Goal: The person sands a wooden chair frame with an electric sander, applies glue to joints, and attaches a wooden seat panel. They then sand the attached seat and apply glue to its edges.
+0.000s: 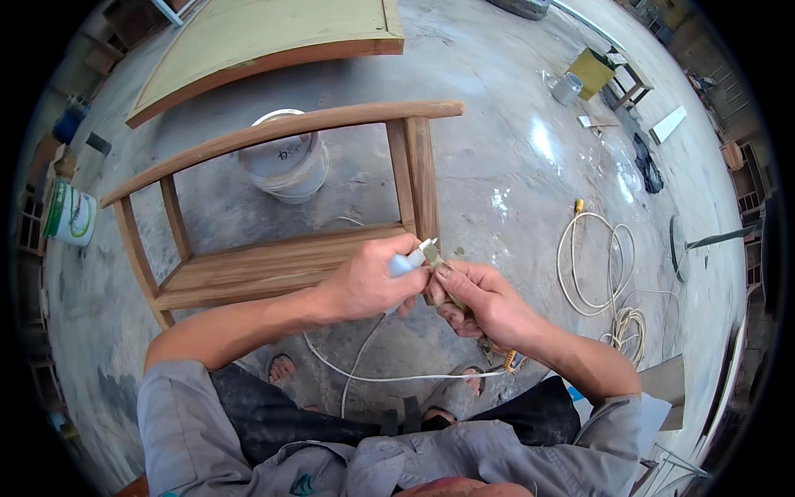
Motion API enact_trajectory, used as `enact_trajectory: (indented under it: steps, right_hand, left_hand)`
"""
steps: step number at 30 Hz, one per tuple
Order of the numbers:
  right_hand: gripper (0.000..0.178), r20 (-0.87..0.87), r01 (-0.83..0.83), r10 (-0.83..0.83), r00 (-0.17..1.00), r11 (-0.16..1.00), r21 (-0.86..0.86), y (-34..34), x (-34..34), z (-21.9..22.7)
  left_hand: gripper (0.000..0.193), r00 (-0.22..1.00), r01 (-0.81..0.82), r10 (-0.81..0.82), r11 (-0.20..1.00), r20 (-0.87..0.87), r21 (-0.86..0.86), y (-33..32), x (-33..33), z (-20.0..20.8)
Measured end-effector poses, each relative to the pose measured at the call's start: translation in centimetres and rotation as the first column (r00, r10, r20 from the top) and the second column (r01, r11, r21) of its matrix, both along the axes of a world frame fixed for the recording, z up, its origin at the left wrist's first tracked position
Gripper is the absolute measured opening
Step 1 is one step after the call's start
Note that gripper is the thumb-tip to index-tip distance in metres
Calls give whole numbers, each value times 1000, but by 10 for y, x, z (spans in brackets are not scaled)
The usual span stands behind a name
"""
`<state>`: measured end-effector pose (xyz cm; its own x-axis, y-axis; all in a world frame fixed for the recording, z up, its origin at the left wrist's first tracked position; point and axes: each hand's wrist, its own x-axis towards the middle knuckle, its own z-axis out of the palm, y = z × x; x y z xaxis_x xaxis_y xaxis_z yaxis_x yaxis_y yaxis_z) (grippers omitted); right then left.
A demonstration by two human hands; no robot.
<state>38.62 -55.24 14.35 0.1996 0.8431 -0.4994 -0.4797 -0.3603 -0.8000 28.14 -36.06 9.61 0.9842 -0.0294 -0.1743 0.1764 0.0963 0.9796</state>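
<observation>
My left hand (364, 277) is closed around a small pale-blue squeeze bottle (402, 265) with a white nozzle. The nozzle tip points toward a small, flat, grey-green piece (433, 256) pinched in my right hand (484, 302); I cannot make out its kind, nor whether the two touch. Both hands meet just in front of the right-hand leg of a brown wooden frame (422, 178). A curved top rail, upright legs and a low slatted shelf make up this frame, and my left forearm passes in front of its near edge.
Behind the frame's rail stands a white bucket (286, 170). A large pale-green panel (273, 33) lies beyond it. White cable (406, 378) crosses the floor by my feet, and coiled hose (588, 311) lies to the right. Another bucket (73, 214) stands far left.
</observation>
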Motion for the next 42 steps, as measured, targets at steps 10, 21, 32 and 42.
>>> enact_trajectory:
  steps: [10, 21, 32, 42]
  right_hand:
    - [38, -245, 3, -28, 969, 995, -102, -4, -9, 3]
    - [27, 189, 369, -340, 921, 917, -152, -33, -8, -40]
    - [36, 101, 290, -299, 949, 952, 99, -26, -4, -9]
    - [36, -24, 66, -66, 998, 998, 10, -10, -20, -25]
  left_hand:
    - [11, 976, 162, -187, 967, -115, -194, 7, -4, 6]
    - [8, 947, 307, -313, 948, -68, -76, 3, 0, 12]
    - [10, 981, 98, -141, 952, 131, 290, 8, -1, -6]
    - [20, 944, 25, -157, 910, 289, 414, 5, -1, -16]
